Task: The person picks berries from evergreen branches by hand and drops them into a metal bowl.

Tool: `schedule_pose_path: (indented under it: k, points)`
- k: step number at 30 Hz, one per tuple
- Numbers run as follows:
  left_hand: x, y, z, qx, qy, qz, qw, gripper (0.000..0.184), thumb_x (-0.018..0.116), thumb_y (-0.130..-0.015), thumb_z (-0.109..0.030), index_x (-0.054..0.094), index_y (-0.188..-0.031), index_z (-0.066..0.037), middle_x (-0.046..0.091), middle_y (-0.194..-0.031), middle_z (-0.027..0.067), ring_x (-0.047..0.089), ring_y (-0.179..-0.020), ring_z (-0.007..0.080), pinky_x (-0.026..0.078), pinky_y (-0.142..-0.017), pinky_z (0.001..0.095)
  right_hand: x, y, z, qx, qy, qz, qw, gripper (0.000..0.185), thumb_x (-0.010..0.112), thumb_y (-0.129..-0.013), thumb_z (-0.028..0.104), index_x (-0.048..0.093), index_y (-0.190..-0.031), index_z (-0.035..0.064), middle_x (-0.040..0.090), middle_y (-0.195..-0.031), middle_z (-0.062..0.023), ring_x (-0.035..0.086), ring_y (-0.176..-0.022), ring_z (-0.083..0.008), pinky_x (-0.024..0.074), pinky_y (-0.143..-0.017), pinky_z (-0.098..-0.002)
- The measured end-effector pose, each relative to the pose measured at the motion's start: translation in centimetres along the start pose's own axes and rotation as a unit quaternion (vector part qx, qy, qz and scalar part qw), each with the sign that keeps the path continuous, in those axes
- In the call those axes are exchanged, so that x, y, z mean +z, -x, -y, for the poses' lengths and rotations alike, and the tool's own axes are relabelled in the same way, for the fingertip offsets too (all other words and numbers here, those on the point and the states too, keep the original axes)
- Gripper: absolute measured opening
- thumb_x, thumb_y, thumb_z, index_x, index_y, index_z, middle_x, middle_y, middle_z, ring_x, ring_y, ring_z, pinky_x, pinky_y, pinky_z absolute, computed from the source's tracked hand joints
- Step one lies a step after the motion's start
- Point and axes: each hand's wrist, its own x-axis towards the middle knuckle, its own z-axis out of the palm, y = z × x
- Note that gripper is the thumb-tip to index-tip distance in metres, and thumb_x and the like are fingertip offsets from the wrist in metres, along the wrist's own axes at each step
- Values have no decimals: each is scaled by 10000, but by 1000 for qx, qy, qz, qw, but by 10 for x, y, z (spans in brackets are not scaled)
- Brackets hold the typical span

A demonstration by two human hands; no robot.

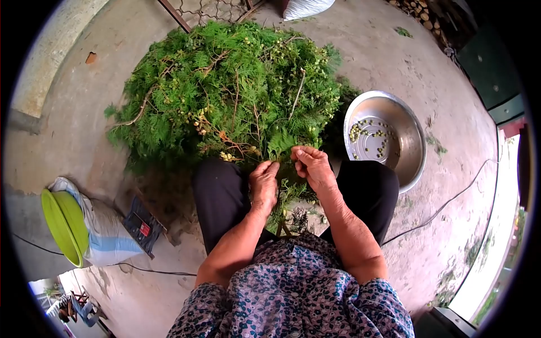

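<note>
A large heap of green conifer branches (225, 90) lies on the floor in front of my knees. My left hand (264, 183) is closed on a small green sprig (280, 145) at the near edge of the heap. Just right of it, my right hand (311, 164) has its fingers curled together beside the sprig; whatever they pinch is too small to make out. A metal basin (414, 141) stands beside my right knee, with several small green cones (369, 132) on its bottom.
At the left, a lime green tub (63, 228) leans by a white and blue sack (107, 236). A thin black cable (451, 200) runs over the floor at the right. Stacked firewood (420, 14) is at the upper right, and a metal frame (174, 16) beyond the heap.
</note>
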Motion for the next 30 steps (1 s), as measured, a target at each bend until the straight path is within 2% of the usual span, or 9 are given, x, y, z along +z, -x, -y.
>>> schedule_pose_path:
  k: [6,10,12,14,20,24,26,28,30]
  points:
    - [1,7,-7,13,-35,58,998,156,625,-830,-123,596,-945,-22,415,-554,-77,262,-401,11,187,-356,205,2,-4,1,-7,230,32,973,247,509,-830,18,569,-1053,-69,592,-765,-62,529,-509,-98,383,-394,-221]
    - [-2,5,-10,23,-47,110,993,110,606,-844,-154,596,-881,-51,442,-589,-68,252,-409,13,177,-362,205,9,1,1,4,239,74,968,54,532,-822,49,567,-816,9,566,-630,-34,516,-506,-85,381,-425,-210]
    - [-3,3,-11,23,-53,116,992,94,600,-842,-156,591,-851,-63,468,-636,-53,261,-421,10,184,-366,198,7,-2,-5,-31,196,90,976,48,544,-833,53,577,-822,20,568,-630,-22,511,-509,-80,383,-430,-209]
    - [-9,-2,-11,-45,-21,180,982,45,589,-839,-131,575,-813,-97,482,-682,-43,302,-456,19,206,-389,166,7,2,-1,-2,181,67,981,83,555,-862,99,584,-831,27,569,-636,-16,505,-505,-75,372,-415,-205]
    - [-9,-2,-11,-91,0,214,972,64,620,-818,-150,569,-800,-117,504,-672,-31,318,-471,33,240,-410,175,3,11,7,86,105,-6,991,189,541,-896,163,569,-957,-13,544,-650,-16,481,-477,-81,347,-366,-220]
    - [-4,-2,-15,-100,-11,203,974,57,620,-814,-149,569,-806,-126,505,-673,-39,355,-499,43,254,-446,178,-5,17,13,58,-1,44,997,202,573,-876,226,573,-871,23,553,-663,-23,524,-500,-113,378,-387,-219]
    - [-3,0,-16,-26,-16,171,985,62,618,-816,-158,570,-812,-118,503,-674,-45,388,-528,53,269,-462,192,-12,21,28,18,-67,48,996,214,586,-862,202,569,-742,26,555,-646,-34,533,-523,-131,417,-434,-246]
    - [-7,-7,-16,-8,13,160,987,109,567,-862,-194,568,-818,-94,514,-663,-33,404,-509,49,295,-462,195,-41,6,30,-25,-144,5,989,183,552,-881,166,554,-788,8,563,-716,-68,535,-597,-140,435,-496,-252]
    - [-7,-7,-21,-11,27,103,994,119,571,-863,-201,567,-814,-92,523,-667,-28,416,-507,52,317,-457,201,-83,-14,39,-68,-236,-157,956,140,498,-898,123,512,-903,-16,554,-874,-132,534,-690,-171,471,-577,-285]
